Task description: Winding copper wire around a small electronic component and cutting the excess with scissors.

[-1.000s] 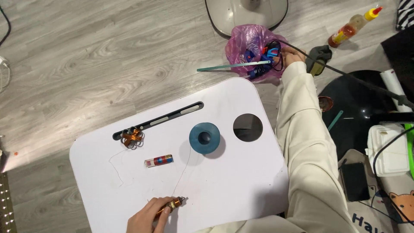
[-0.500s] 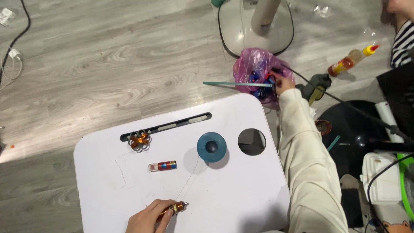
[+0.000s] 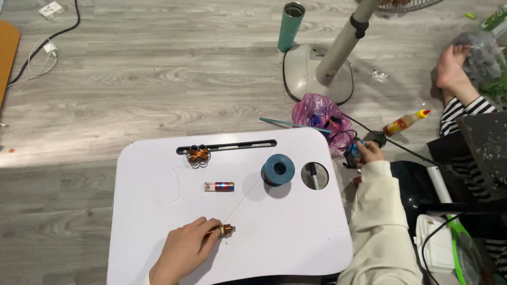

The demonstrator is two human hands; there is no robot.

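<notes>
The left hand (image 3: 185,253) is grasping a small copper coil (image 3: 227,229) on the white bench (image 3: 296,237); thin wire leads away to the blue spool (image 3: 277,170). The right hand (image 3: 367,153) is clenched on a blue tool (image 3: 355,150) beside the bench.

one wire spool (image 3: 278,170), one battery (image 3: 219,186), two copper coils (image 3: 198,154)

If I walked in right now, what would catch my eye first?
Probably the white lap table, where the left hand pinches a small copper-wound coil near the front edge. A thin wire runs from it to a blue spool near the table's round hole. Off the table's right side, the right hand grips a small blue and black object beside a pink plastic bag.
</notes>
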